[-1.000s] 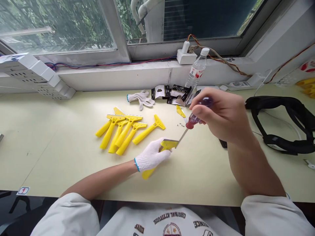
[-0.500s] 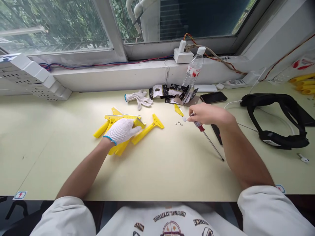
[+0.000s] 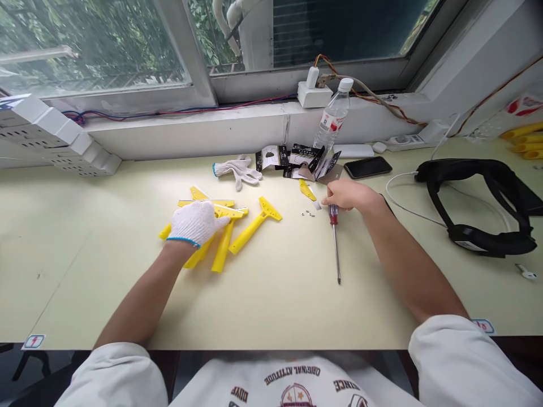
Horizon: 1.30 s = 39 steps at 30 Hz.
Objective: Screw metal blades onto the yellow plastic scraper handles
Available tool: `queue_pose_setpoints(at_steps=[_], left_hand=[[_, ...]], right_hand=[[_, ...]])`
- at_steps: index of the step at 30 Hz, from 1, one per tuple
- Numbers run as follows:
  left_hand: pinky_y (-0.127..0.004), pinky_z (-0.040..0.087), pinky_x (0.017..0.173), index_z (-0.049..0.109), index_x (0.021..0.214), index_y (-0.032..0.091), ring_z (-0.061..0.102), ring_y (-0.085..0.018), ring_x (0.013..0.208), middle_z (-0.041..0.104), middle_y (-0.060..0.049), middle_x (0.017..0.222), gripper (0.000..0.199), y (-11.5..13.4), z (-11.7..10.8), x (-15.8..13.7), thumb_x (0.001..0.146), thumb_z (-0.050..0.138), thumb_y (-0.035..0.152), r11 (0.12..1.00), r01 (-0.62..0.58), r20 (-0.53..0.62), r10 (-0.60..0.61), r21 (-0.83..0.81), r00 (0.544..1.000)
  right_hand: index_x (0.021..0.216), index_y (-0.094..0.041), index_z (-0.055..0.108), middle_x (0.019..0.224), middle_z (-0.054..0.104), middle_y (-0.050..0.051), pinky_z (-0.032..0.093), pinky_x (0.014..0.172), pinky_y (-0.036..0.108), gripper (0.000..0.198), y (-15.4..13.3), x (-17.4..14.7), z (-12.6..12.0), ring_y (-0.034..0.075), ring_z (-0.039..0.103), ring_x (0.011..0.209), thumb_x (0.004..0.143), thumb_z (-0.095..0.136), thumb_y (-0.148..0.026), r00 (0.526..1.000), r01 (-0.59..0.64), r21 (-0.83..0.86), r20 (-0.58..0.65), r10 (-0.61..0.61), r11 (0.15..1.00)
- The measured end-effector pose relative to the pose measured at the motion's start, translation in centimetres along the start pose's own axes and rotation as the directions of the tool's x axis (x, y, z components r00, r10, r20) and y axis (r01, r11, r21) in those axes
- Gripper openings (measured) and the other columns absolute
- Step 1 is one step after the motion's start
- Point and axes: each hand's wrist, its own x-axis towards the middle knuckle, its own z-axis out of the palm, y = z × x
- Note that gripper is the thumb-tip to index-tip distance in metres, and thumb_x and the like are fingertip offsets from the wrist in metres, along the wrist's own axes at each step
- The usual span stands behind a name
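My left hand (image 3: 193,223), in a white knitted glove with a blue cuff, rests over a bunch of yellow scrapers; its thumb lies against the head of one scraper (image 3: 223,243), and its other fingers are mostly hidden. A separate yellow scraper (image 3: 257,225) lies just right of the bunch. My bare right hand (image 3: 348,195) is closed around the handle of a screwdriver (image 3: 335,243), whose shaft points toward me. Left of this hand are a yellow scraper plate (image 3: 307,190), a small metal blade (image 3: 317,205) and several tiny screws (image 3: 310,213).
Behind lie a white glove (image 3: 240,170), black packaging cards (image 3: 271,156), a plastic bottle (image 3: 334,116) and a phone (image 3: 368,167). On the right are a black headset strap (image 3: 487,243) and an earbud (image 3: 526,272). White boxes (image 3: 59,133) stand at the far left.
My left hand has shifted slightly left, and the scraper by its thumb has turned, its handle now showing. The screwdriver has swung from slanting right to pointing nearly straight toward me.
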Motion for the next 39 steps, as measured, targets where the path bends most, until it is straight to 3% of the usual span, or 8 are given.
queue_pose_setpoints(at_steps=[5, 8, 11, 17, 25, 31, 35, 39], left_hand=[[-0.040, 0.048, 0.089, 0.067, 0.115, 0.013, 0.064, -0.035, 0.106, 0.069, -0.019, 0.112, 0.038, 3.5, 1.5, -2.1, 0.105, 0.055, 0.048, 0.956, -0.292, -0.385, 0.270, 0.003, 0.882], [-0.043, 0.050, 0.094, 0.067, 0.124, 0.015, 0.063, -0.035, 0.111, 0.068, -0.018, 0.118, 0.035, 6.2, 3.7, -3.3, 0.104, 0.059, 0.042, 0.861, -0.508, -0.328, 0.473, -0.027, 0.818], [-0.046, 0.052, 0.090, 0.066, 0.134, 0.016, 0.062, -0.036, 0.112, 0.064, -0.020, 0.132, 0.040, 7.9, 5.6, -4.0, 0.102, 0.063, 0.039, 0.834, -0.551, -0.271, 0.528, -0.013, 0.805], [-0.041, 0.051, 0.078, 0.071, 0.115, 0.023, 0.065, -0.031, 0.102, 0.067, -0.016, 0.123, 0.029, 8.5, 6.1, -5.1, 0.107, 0.044, 0.017, 0.768, -0.632, -0.157, 0.614, -0.107, 0.773], [-0.040, 0.051, 0.084, 0.059, 0.141, 0.021, 0.070, -0.031, 0.096, 0.072, -0.013, 0.121, 0.057, 8.4, 7.2, -5.6, 0.085, 0.065, 0.018, 0.705, -0.446, -0.059, 0.501, -0.551, 0.864], [-0.031, 0.046, 0.070, 0.060, 0.101, 0.022, 0.054, -0.019, 0.075, 0.060, 0.000, 0.088, 0.019, 8.6, 6.0, -6.1, 0.082, 0.065, 0.023, 0.343, -0.245, 0.012, 0.603, -0.907, 0.798], [-0.029, 0.047, 0.068, 0.059, 0.120, 0.020, 0.051, -0.014, 0.072, 0.062, -0.002, 0.099, 0.036, 9.5, 5.8, -6.8, 0.088, 0.068, 0.032, 0.039, -0.043, -0.007, 0.649, -0.998, 0.761], [-0.028, 0.045, 0.063, 0.060, 0.123, 0.019, 0.048, -0.011, 0.064, 0.062, -0.002, 0.099, 0.038, 10.0, 6.5, -7.0, 0.093, 0.069, 0.039, -0.043, 0.026, -0.007, 0.640, -0.999, 0.768]], right_hand=[[0.088, -0.016, 0.071, 0.098, 0.076, 0.017, 0.037, 0.062, 0.032, 0.028, -1.4, -0.8, -1.0, 0.017, 0.059, 0.072, 0.099, 0.074, -0.042, 0.989, -0.143, -0.057, 0.011, 0.144, 0.988], [0.094, -0.018, 0.072, 0.107, 0.077, 0.013, 0.039, 0.065, 0.030, 0.017, -2.6, -0.8, -1.3, 0.019, 0.065, 0.083, 0.097, 0.074, -0.035, 0.991, -0.119, -0.028, 0.057, 0.120, 0.993], [0.091, -0.021, 0.074, 0.100, 0.078, 0.006, 0.041, 0.063, 0.028, 0.007, -3.6, -0.6, -1.2, 0.018, 0.068, 0.083, 0.092, 0.077, -0.027, 0.983, -0.022, 0.018, 0.185, 0.019, 1.000], [0.100, -0.020, 0.072, 0.109, 0.078, 0.008, 0.042, 0.061, 0.031, 0.012, -4.9, -0.6, -0.7, 0.015, 0.067, 0.069, 0.089, 0.076, -0.021, 0.962, 0.033, 0.015, 0.270, -0.036, 0.999], [0.097, -0.021, 0.072, 0.105, 0.078, 0.004, 0.044, 0.063, 0.029, 0.006, -5.3, -0.8, -0.3, 0.013, 0.069, 0.064, 0.093, 0.074, -0.024, 0.964, 0.034, 0.060, 0.261, -0.049, 0.998], [0.113, -0.020, 0.072, 0.123, 0.077, 0.015, 0.044, 0.075, 0.034, 0.019, -4.6, 0.1, 0.1, 0.030, 0.070, 0.109, 0.098, 0.067, -0.029, 0.987, -0.158, -0.028, -0.022, 0.158, 0.987], [0.119, -0.017, 0.071, 0.126, 0.076, 0.020, 0.045, 0.078, 0.037, 0.031, -3.9, 1.1, 0.8, 0.035, 0.070, 0.112, 0.099, 0.066, -0.040, 0.961, -0.264, -0.019, -0.086, 0.262, 0.964], [0.108, -0.020, 0.074, 0.115, 0.080, 0.014, 0.045, 0.079, 0.034, 0.033, -3.4, 1.5, 1.6, 0.031, 0.072, 0.107, 0.088, 0.080, -0.045, 0.972, -0.237, 0.005, -0.008, 0.237, 0.972]])
